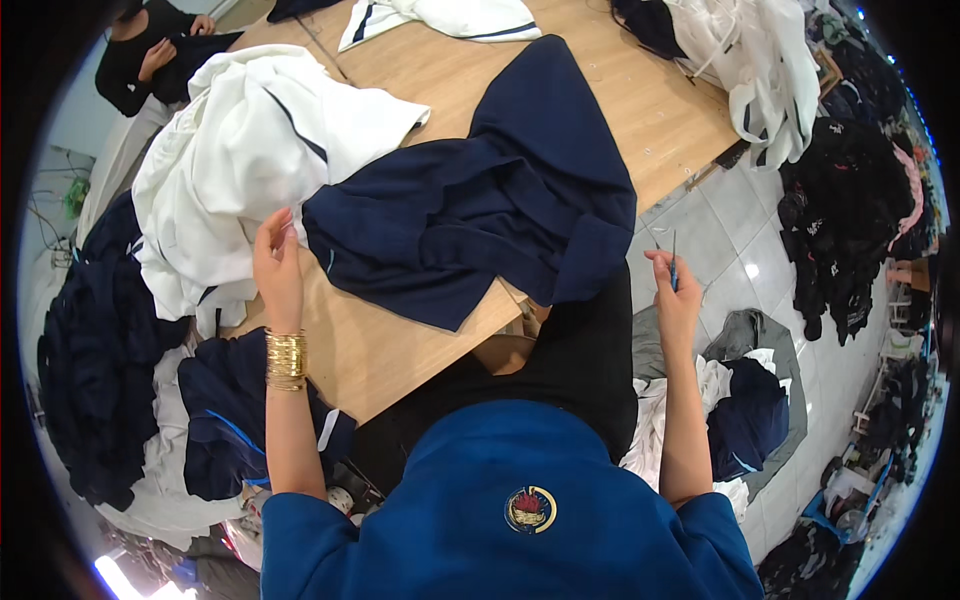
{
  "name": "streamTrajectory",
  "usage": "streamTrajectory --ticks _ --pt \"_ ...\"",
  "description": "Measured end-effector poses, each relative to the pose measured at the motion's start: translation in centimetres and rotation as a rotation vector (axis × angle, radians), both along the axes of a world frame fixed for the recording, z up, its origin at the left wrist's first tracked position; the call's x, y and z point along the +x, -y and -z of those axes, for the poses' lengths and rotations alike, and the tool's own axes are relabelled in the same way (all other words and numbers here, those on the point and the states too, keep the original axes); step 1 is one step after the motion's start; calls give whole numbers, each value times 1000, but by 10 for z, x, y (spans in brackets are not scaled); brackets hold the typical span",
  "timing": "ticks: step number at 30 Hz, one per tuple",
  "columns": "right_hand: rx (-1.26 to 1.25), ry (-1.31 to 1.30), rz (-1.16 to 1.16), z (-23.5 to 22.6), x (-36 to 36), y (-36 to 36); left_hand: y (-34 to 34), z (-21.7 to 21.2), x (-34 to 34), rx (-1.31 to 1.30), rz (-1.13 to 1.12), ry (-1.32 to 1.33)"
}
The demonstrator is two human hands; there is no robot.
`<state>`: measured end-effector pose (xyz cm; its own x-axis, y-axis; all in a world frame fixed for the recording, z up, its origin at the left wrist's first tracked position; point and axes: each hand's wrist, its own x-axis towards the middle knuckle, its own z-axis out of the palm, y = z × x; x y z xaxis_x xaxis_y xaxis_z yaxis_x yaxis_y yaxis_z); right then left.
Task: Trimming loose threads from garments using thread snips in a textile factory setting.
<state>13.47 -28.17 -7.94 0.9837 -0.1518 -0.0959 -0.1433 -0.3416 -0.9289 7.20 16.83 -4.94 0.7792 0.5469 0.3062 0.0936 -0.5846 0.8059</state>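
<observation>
A navy garment (430,220) lies spread and folded over the wooden table (375,355), its right part hanging over the table edge onto my lap. My left hand (277,262), with gold bangles on the wrist, is beside the garment's left end. Its thumb and fingertips are pinched together; whatever is between them is too small to make out. Off the table's right side, my right hand (680,305) grips a small slim cutting tool with a blue handle, probably thread snips (674,272), its thin blade pointing up. A white garment heap (235,150) with navy trim lies just beyond my left hand.
Dark garments (95,370) are piled at the left, and navy ones (215,420) near my left forearm. White clothes (760,70) hang over the far right table corner. A grey sack (785,340) with clothes stands on the tiled floor. Another person (145,60) handles dark cloth at far left.
</observation>
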Motion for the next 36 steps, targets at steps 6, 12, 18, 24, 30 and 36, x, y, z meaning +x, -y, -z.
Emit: streamTrajectory --ticks 6,12,18,24,30,36 --pt "-2 28 22 -17 -7 -15 66 -14 -2 99 137 7" --pt "0 160 9 -25 -12 -44 119 -15 7 31 453 -74" --pt "-99 239 -205 -38 -15 -74 121 4 33 578 409 -102" --pt "-122 226 -253 -42 -18 -74 111 19 50 555 471 -216" --pt "-160 165 -256 -41 -21 -65 101 23 63 476 533 -332" --pt "-192 187 -254 -38 -21 -57 86 21 54 -434 318 -54"
